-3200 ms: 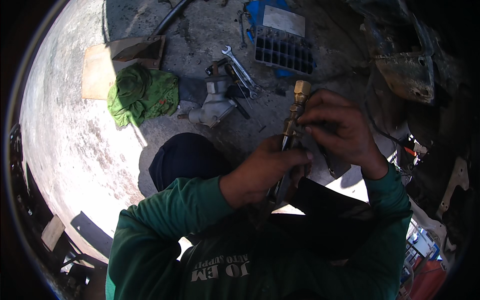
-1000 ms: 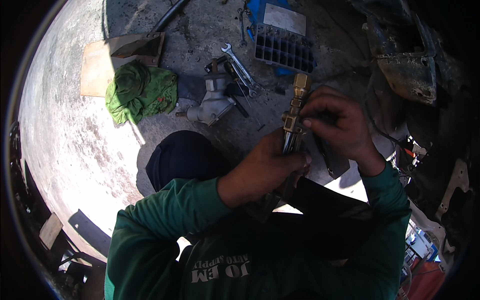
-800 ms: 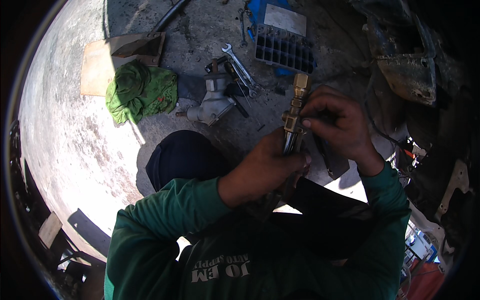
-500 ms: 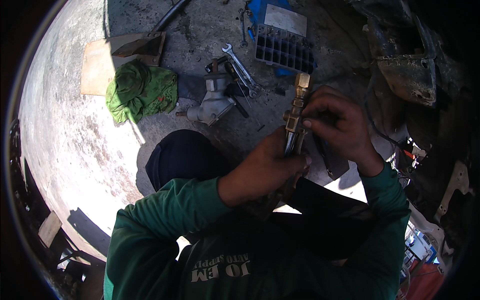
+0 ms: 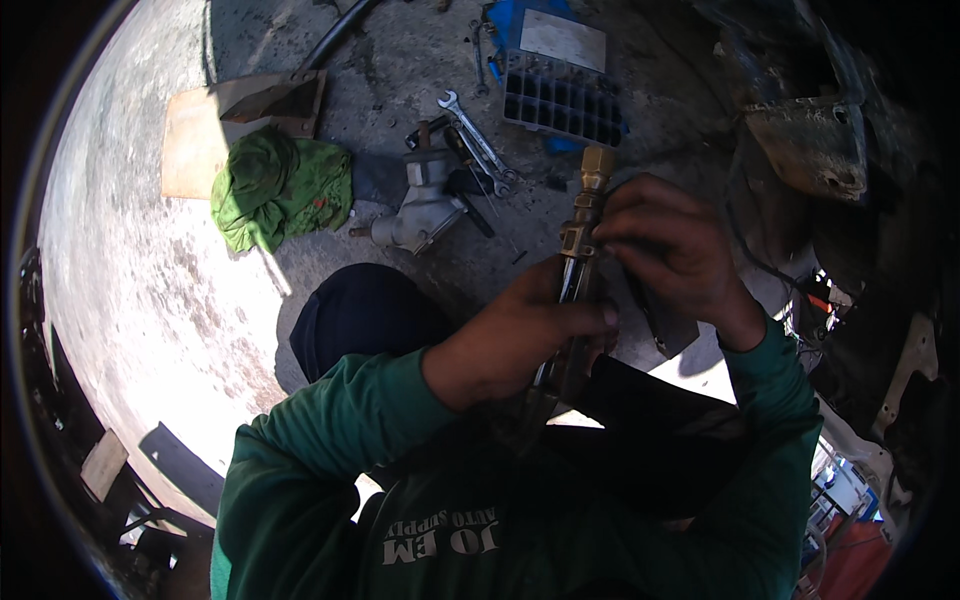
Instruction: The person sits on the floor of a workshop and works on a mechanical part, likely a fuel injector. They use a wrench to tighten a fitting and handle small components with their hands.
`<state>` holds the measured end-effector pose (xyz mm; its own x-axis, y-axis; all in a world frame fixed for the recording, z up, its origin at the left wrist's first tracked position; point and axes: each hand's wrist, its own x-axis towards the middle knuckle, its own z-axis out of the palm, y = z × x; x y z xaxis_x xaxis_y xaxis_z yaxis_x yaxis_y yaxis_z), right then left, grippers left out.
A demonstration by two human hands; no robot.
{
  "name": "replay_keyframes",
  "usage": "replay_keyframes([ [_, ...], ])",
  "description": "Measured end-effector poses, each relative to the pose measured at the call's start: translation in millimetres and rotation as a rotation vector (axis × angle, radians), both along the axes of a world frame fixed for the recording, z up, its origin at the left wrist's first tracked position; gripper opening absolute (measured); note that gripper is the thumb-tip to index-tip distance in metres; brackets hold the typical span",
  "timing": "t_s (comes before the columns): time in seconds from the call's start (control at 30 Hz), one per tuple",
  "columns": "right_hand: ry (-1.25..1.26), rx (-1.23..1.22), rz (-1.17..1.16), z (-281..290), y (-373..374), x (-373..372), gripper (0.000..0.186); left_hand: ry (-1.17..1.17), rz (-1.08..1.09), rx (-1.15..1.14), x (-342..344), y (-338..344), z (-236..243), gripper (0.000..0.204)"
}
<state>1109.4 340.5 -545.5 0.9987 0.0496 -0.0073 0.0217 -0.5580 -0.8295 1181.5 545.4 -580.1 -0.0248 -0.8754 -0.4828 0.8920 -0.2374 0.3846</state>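
Note:
My left hand (image 5: 525,325) is wrapped round the metal tubes of a gas torch (image 5: 578,240), whose brass hex fittings point away from me. The torch's lower end runs down towards my lap and is partly hidden by this hand. My right hand (image 5: 672,245) is closed in a pinch at the right side of the brass body. Its fingertips meet the fitting, but what lies between them is hidden. Beyond my left hand, a grey cast metal housing (image 5: 415,215) with a bolt rests on the concrete floor.
Open-end wrenches (image 5: 475,135) and a screwdriver lie past the housing. Farther off is a compartmented parts box (image 5: 562,102). A green rag (image 5: 280,185) sits left, beside a tan board (image 5: 195,140). Rusty vehicle parts (image 5: 810,150) stand at the right. My dark-covered knee (image 5: 365,315) is near left.
The torch has turned more upright, its brass end shifting slightly left. My left hand moved slightly left and down, and my right-hand fingers stay curled beside the fitting.

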Motion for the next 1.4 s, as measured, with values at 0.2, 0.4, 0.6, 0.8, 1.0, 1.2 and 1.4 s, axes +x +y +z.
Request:
replay_keyframes([
  [0.2,0.024,-0.048,0.107,10,-3,5,0.019,-0.044,-0.018,-0.009,1,0,3,0.016],
  [0.4,0.007,-0.022,0.078,10,-5,2,0.016,-0.109,-0.044,-0.010,6,1,12,0.015],
  [0.6,0.234,0.665,-0.285,18,-22,-2,0.012,-0.308,-0.104,0.037,7,8,13,0.015],
  [0.8,0.219,0.678,-0.406,-42,-22,0,0.012,-0.274,-0.020,0.060,8,12,15,0.015],
  [1.0,0.255,0.312,-0.423,-122,-49,39,0.012,-0.251,0.243,0.090,27,13,24,0.023],
  [1.2,-0.063,-0.185,-0.475,-187,-92,112,0.013,-0.242,0.502,0.120,40,16,31,0.017],
  [1.4,-0.167,-0.615,-0.542,-232,-131,179,0.014,-0.405,0.515,0.143,53,25,12,0.026],
])
